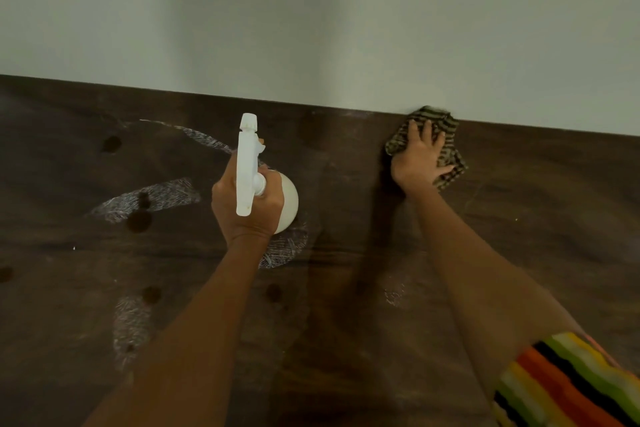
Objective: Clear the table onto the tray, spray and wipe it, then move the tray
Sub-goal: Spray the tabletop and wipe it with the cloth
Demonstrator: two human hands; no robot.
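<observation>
The dark wooden table (519,218) fills the lower part of the head view. My left hand (247,211) grips a white spray bottle (247,166) above the table's middle, its nozzle pointing away toward the wall. My right hand (420,158) presses flat on a crumpled striped brown cloth (446,128) at the table's far edge, right against the wall. White chalky smears (152,199) and dark round spots (138,220) mark the left half of the tabletop. No tray is in view.
A plain pale wall (311,17) rises straight behind the table's far edge. A striped multicoloured sleeve (568,385) shows at the bottom right. A darker damp streak (346,288) runs down the middle of the tabletop.
</observation>
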